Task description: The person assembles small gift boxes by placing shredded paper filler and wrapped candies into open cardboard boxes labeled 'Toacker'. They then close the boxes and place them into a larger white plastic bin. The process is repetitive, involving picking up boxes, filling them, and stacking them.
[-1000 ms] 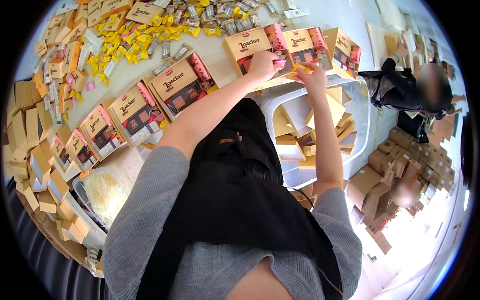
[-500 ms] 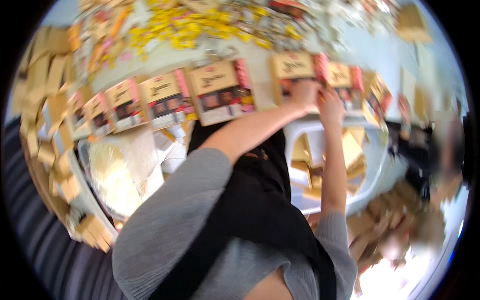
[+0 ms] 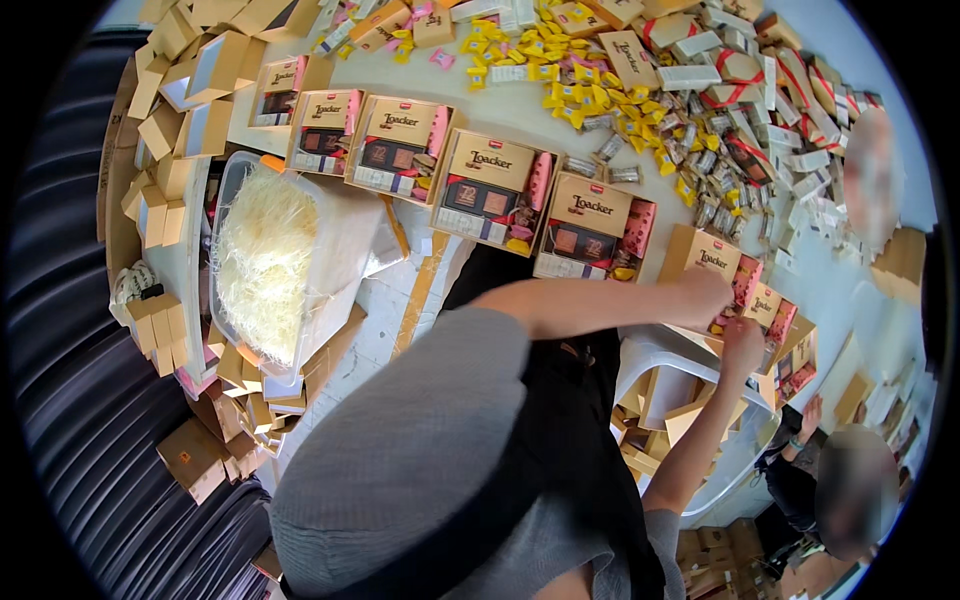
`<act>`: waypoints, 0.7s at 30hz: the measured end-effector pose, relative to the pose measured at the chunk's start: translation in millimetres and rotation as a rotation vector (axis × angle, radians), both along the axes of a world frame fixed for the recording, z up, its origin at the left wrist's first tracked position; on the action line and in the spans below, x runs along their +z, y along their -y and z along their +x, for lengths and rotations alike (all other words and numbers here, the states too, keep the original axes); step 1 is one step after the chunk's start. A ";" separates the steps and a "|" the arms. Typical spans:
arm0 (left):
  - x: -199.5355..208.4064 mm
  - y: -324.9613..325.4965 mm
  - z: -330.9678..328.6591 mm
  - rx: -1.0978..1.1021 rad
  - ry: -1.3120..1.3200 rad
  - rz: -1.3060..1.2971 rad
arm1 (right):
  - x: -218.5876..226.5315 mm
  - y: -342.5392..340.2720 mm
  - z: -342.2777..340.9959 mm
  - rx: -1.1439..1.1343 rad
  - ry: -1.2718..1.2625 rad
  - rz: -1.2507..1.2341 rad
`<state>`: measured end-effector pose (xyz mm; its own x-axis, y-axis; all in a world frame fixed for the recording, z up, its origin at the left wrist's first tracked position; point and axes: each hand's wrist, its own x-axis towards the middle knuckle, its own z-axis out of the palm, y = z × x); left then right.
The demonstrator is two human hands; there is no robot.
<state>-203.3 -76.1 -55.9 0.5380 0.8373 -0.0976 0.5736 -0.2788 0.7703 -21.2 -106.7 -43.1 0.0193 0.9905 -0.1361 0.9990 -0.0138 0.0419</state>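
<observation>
Both my hands are at an open tan gift box holding a printed tan pack, pink packets and small sweets. My left hand reaches over its front part, fingers curled down inside. Close beside it, my right hand is closed at the box's near right corner, by the pink packets. Whatever the fingers grip is hidden or too small to make out. A similar filled box stands just right of my hands. To the left, another filled box stands apart from the one I touch.
More filled boxes line the table edge. Yellow-wrapped sweets and ribboned boxes lie behind. Below are a tub of pale shredded filler and a clear bin of cartons. Another person's hand is at right.
The view has turned, so the row of boxes slants down to the right. My hands stay at the same box; my right hand is now lower, at its near right corner.
</observation>
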 end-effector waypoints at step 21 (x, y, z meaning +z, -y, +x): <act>-121.1 -129.6 -543.1 0.653 -0.437 0.108 | -99.5 -160.7 -563.7 0.578 -0.360 -0.207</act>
<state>-746.4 53.6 -176.9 -0.1340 0.9872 -0.0871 0.8909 0.1585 0.4257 -584.8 54.0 -142.5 -0.5830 0.7815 -0.2221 0.7962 0.4952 -0.3478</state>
